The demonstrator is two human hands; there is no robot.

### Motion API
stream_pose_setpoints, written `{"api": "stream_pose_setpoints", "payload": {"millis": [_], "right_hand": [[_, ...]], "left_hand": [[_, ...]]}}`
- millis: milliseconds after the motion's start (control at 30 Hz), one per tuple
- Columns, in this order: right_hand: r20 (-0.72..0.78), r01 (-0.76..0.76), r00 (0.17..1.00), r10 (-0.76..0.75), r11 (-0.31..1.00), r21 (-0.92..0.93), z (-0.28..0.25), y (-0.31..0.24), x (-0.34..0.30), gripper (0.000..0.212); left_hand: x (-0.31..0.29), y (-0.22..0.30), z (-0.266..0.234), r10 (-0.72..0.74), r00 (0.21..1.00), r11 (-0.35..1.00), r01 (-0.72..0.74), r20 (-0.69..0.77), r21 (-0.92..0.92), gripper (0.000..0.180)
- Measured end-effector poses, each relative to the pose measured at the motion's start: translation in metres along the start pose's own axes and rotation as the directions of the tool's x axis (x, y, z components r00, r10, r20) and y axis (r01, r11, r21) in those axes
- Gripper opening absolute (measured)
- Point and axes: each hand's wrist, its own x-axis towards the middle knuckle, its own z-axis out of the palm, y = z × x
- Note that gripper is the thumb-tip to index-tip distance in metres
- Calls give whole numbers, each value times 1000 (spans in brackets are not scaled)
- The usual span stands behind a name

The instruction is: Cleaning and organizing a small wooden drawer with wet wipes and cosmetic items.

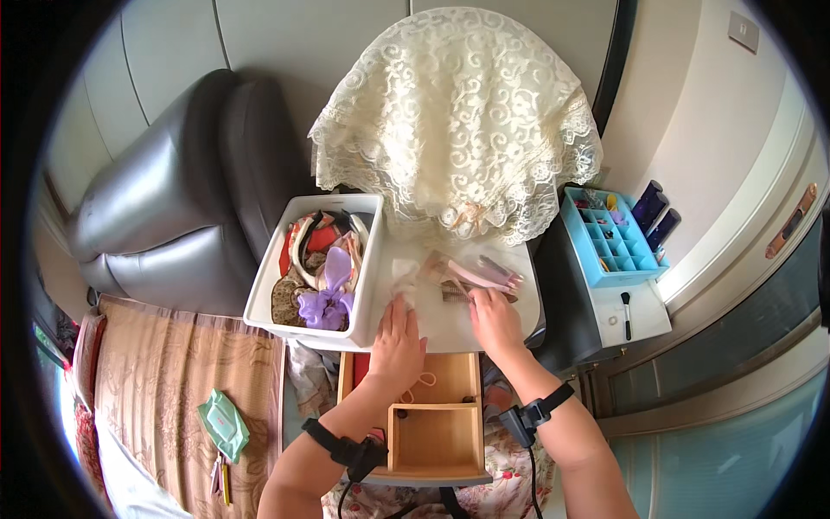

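My left hand [398, 346] lies with stretched fingers on the white tabletop [519, 320], its fingertips on a crumpled white wipe [404, 275]. To its right, my right hand [497, 322] is closed, with bent fingers at the edge of a dark brown comb [454, 292]. Pink combs or brushes [480, 273] lie in a small pile just beyond those fingers; their exact kinds are hard to make out. On the left of the tabletop, a white bin [259, 304] holds headbands and a purple bow [328, 298].
Below the tabletop, a wooden drawer [437, 402] is pulled out toward me. A cream lace cover [458, 112] drapes something behind. A blue divided organizer [605, 251] and a makeup brush [626, 316] sit at right. A green wipes packet [224, 424] lies on the brown mat at left.
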Motion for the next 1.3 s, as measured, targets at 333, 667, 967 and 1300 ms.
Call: {"api": "stream_pose_setpoints", "payload": {"millis": [333, 667, 967, 1300], "right_hand": [[79, 35, 995, -59, 961, 274, -23, -29, -11, 16], [317, -269, 948, -4, 522, 810, -37, -56, -35, 27], [146, -56, 989, -20, 866, 496, -41, -13, -23, 22], [-3, 181, 981, -195, 901, 394, -57, -42, -23, 16]], "left_hand": [[-21, 7, -28, 33, 999, 991, -32, -8, 127, 46], [-6, 32, -37, -176, 882, 26, 448, 437, -894, 35], [-7, 26, -50, -68, 908, -277, 380, 413, -883, 40], [-26, 20, -68, 5, 884, -130, 464, 467, -876, 52]]}}
